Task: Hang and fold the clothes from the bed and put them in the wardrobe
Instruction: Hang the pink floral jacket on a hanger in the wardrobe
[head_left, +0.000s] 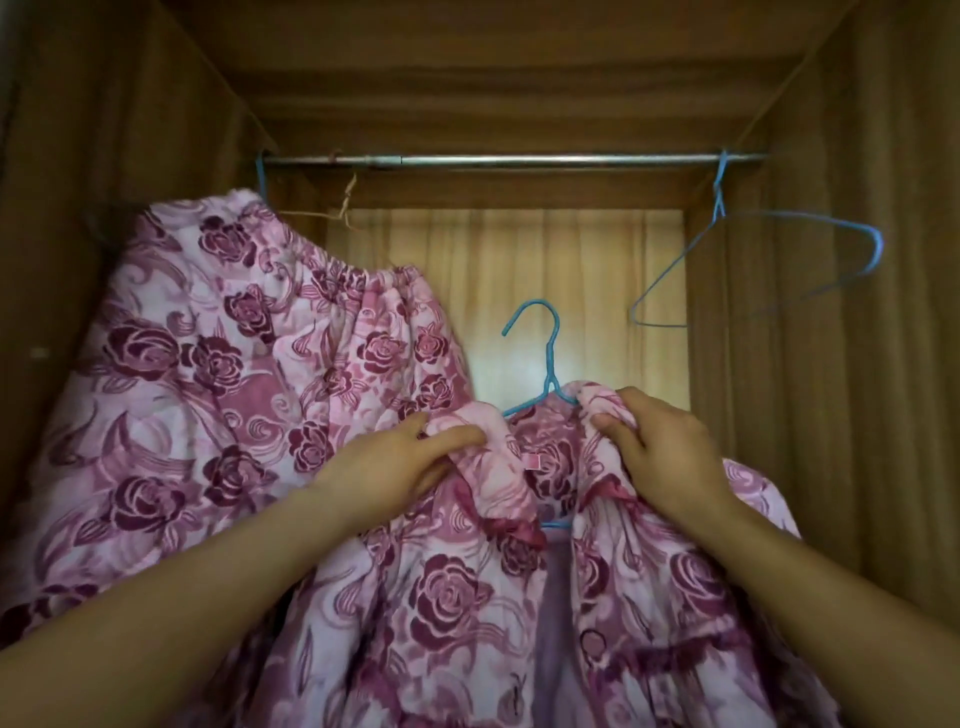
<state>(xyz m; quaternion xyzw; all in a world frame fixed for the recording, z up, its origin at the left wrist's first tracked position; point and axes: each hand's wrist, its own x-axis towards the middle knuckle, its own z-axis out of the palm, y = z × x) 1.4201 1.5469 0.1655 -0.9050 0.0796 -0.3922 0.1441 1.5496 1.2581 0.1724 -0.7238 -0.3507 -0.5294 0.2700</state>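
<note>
A pink rose-print quilted top (467, 597) sits on a blue wire hanger (545, 353), held up inside the wardrobe below the metal rail (519, 160). My left hand (400, 457) grips the left side of its collar. My right hand (660, 447) grips the right side of the collar. The hanger's hook is free in the air, below the rail. Matching rose-print trousers (208, 374) with an elastic waist hang at the left from a blue hanger whose hook (260, 174) is on the rail.
An empty blue wire hanger (769, 260) hangs at the rail's right end. Wooden wardrobe walls (831, 364) close in on both sides. A cream curtain-like back panel (571, 260) shows behind. A thin string (345, 202) dangles from the rail.
</note>
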